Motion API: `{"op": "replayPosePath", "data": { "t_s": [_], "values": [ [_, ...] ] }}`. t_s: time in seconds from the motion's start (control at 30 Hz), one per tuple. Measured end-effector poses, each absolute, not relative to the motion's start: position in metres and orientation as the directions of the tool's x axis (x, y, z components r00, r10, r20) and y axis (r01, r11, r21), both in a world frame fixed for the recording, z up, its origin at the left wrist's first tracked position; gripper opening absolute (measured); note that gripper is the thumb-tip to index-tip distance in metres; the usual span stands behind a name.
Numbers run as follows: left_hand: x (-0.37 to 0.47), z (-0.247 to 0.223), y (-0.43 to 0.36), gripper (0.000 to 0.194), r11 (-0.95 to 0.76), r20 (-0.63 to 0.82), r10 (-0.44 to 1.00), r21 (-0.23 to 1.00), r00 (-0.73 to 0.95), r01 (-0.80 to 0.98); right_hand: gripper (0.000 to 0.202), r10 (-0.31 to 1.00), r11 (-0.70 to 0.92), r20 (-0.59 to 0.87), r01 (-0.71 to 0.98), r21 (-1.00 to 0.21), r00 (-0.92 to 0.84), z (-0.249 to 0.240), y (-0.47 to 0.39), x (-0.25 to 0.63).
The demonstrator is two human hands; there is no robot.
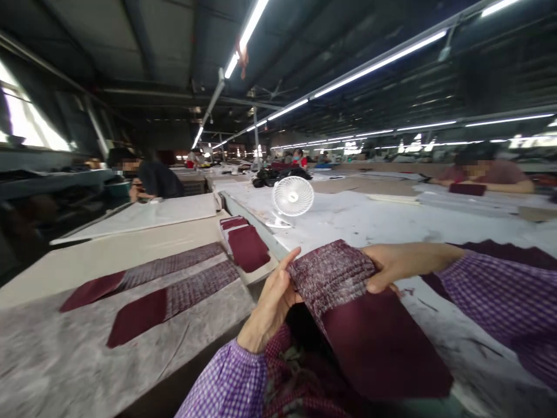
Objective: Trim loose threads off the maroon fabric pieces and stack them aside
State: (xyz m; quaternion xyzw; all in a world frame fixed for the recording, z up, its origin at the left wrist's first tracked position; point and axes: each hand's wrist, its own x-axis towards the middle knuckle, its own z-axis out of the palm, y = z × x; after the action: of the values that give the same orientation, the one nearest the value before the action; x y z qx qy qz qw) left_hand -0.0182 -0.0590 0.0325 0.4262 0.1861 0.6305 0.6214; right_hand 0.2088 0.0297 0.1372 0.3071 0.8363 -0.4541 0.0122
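Note:
Held up in front of me is a stack of maroon fabric pieces [383,342], speckled white along the overlapping far part and plain maroon nearer me. My left hand [274,296] grips its left edge, thumb pointing up and fingers going underneath. On the opposite edge my right hand [387,264] pinches the stack, thumb on top and most fingers hidden below. To the left, two fanned-out rows of similar pieces, a nearer row [174,302] and a farther row [143,276], lie on the grey-marked table [209,337]. Beyond them sits a small pile of maroon pieces [248,247].
A white fan [292,197] stands on the long white table [348,217]. More dark maroon fabric [513,252] lies behind my right forearm. One person [159,177] leans over a table at left, another [500,174] at right. A gap separates the two tables before me.

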Motion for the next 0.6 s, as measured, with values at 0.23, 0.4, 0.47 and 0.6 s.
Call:
{"op": "replayPosePath", "data": {
  "t_s": [0.23, 0.4, 0.47, 0.6],
  "values": [
    [0.012, 0.041, -0.010, 0.046, -0.394, 0.381, 0.917, 0.911, -0.119, -0.120, 0.041, 0.559, 0.250, -0.414, 0.622, -0.742, -0.718, 0.099, 0.097, 0.257],
    [0.040, 0.032, -0.003, 0.020, -0.704, 0.708, 0.637, 0.370, 0.307, 0.607, 0.052, 0.652, 0.192, -0.441, 0.697, -0.691, -0.616, 0.083, 0.128, 0.259],
    [0.051, 0.028, -0.003, 0.023, -0.732, 0.593, 0.625, 0.222, 0.507, 0.644, 0.052, 0.683, 0.196, -0.446, 0.734, -0.651, -0.578, 0.081, 0.133, 0.259],
    [0.061, 0.023, 0.001, 0.025, -0.713, 0.473, 0.665, 0.171, 0.578, 0.680, 0.060, 0.684, 0.122, -0.467, 0.718, -0.685, -0.561, 0.081, 0.135, 0.269]
  ]
}}
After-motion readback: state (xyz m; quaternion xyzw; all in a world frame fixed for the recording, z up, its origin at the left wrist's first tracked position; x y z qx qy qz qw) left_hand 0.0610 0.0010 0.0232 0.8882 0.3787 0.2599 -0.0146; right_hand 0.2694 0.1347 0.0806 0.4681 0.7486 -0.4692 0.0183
